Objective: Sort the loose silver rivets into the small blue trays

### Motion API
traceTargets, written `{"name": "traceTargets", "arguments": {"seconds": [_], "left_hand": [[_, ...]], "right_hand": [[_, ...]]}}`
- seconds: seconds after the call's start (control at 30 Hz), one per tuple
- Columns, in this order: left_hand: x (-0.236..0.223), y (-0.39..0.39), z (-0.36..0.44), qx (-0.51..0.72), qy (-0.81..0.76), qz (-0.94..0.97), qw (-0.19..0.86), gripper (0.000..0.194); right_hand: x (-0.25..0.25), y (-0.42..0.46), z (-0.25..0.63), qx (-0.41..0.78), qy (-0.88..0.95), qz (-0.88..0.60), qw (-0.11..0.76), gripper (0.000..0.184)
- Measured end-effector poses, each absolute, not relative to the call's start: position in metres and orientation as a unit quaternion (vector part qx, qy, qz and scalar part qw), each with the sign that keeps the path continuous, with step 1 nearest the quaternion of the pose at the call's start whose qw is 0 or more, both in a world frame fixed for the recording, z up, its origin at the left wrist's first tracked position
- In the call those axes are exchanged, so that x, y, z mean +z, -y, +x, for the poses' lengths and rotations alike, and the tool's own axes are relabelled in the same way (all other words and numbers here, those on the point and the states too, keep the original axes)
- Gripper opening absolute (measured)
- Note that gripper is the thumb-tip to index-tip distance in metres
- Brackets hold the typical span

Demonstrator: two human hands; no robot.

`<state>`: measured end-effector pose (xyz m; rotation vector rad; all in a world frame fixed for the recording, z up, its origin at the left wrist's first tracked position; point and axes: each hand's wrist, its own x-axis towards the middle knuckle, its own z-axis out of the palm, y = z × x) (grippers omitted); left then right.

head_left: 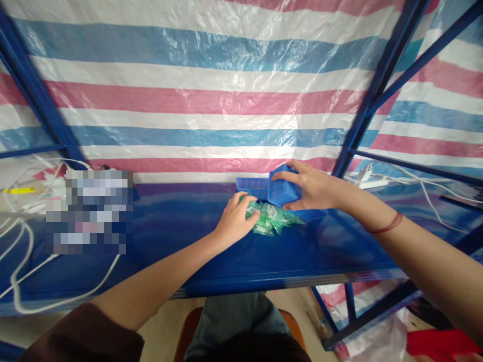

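Observation:
A pile of small green plastic packets point(274, 219) lies on the blue tabletop point(211, 261) in front of me. My left hand point(238, 217) rests at the left side of the pile, its fingers curled apart and touching the packets' edge. My right hand point(307, 187) grips a blue plastic bin point(282, 185), fingers over its rim and thumb below. That bin is tilted just above the packets. Behind the pile stands another blue bin point(249, 185), partly hidden by the held bin and my left hand.
White cables point(22, 271) trail over the table's left end beside a blurred-out patch. At the right lies a white power strip point(372, 182) with cables. Blue metal posts point(364, 110) frame both sides, with a striped plastic sheet point(211, 100) behind.

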<state>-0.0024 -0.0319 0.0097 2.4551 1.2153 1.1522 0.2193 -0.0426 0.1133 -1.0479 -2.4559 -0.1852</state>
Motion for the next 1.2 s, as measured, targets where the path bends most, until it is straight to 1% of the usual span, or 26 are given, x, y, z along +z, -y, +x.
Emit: {"name": "traceTargets", "arguments": {"seconds": [0.07, 0.13, 0.23, 0.27, 0.3, 0.33, 0.37, 0.4, 0.47, 0.5, 0.57, 0.63, 0.67, 0.73, 0.83, 1.0, 1.1, 1.13, 1.2], "left_hand": [[0.013, 0.033, -0.006, 0.381, -0.445, 0.807, 0.073, 0.028], [0.021, 0.035, -0.008, 0.407, -0.439, 0.799, 0.048, 0.034], [0.043, 0.041, -0.007, 0.454, -0.317, 0.832, 0.045, 0.053], [0.052, 0.044, -0.006, 0.461, -0.275, 0.842, 0.049, 0.055], [0.060, 0.046, -0.005, 0.462, -0.253, 0.848, 0.054, 0.048], [0.067, 0.048, -0.005, 0.459, -0.247, 0.851, 0.061, 0.038], [0.074, 0.048, -0.007, 0.450, -0.256, 0.853, 0.069, 0.032], [0.078, 0.047, -0.011, 0.443, -0.267, 0.853, 0.071, 0.030], [0.084, 0.039, -0.028, 0.425, -0.311, 0.848, 0.052, 0.034], [0.084, 0.033, -0.041, 0.413, -0.341, 0.844, 0.033, 0.037], [0.080, 0.016, -0.069, 0.350, -0.396, 0.849, -0.013, 0.042], [0.071, -0.001, -0.098, 0.267, -0.439, 0.855, -0.074, 0.041], [0.064, -0.010, -0.111, 0.220, -0.462, 0.853, -0.100, 0.040], [0.051, -0.023, -0.131, 0.145, -0.509, 0.837, -0.139, 0.038], [0.033, -0.040, -0.146, 0.072, -0.526, 0.836, -0.141, 0.040], [0.022, -0.067, -0.147, 0.070, -0.492, 0.861, -0.106, 0.041], [0.025, -0.071, -0.137, 0.085, -0.474, 0.872, -0.091, 0.040], [0.027, -0.068, -0.133, 0.100, -0.473, 0.870, -0.097, 0.039], [0.030, -0.055, -0.121, 0.187, -0.476, 0.846, -0.153, 0.035]], "right_hand": [[0.125, 0.049, 0.219, -0.051, 0.880, -0.383, 0.276, 0.067], [0.137, 0.059, 0.214, -0.060, 0.868, -0.376, 0.317, 0.069], [0.147, 0.070, 0.195, -0.090, 0.846, -0.350, 0.393, 0.071], [0.148, 0.071, 0.188, -0.083, 0.834, -0.338, 0.429, 0.072], [0.147, 0.071, 0.181, -0.067, 0.821, -0.328, 0.462, 0.075], [0.144, 0.069, 0.175, -0.048, 0.810, -0.323, 0.488, 0.079], [0.139, 0.066, 0.171, -0.027, 0.801, -0.323, 0.503, 0.084], [0.133, 0.063, 0.169, -0.007, 0.797, -0.327, 0.507, 0.088], [0.113, 0.054, 0.172, 0.037, 0.804, -0.342, 0.486, 0.092], [0.100, 0.051, 0.175, 0.057, 0.814, -0.351, 0.459, 0.092], [0.072, 0.045, 0.184, 0.086, 0.847, -0.368, 0.373, 0.090], [0.045, 0.040, 0.189, 0.094, 0.876, -0.387, 0.272, 0.088], [0.034, 0.038, 0.190, 0.090, 0.880, -0.400, 0.240, 0.088], [0.019, 0.035, 0.187, 0.087, 0.887, -0.406, 0.205, 0.089], [0.014, 0.032, 0.176, 0.090, 0.893, -0.398, 0.188, 0.089], [0.020, 0.034, 0.163, 0.095, 0.896, -0.409, 0.146, 0.082], [0.020, 0.035, 0.157, 0.073, 0.894, -0.418, 0.145, 0.076], [0.019, 0.035, 0.155, 0.062, 0.893, -0.421, 0.149, 0.073], [0.017, 0.034, 0.151, 0.034, 0.891, -0.423, 0.162, 0.065]]}}
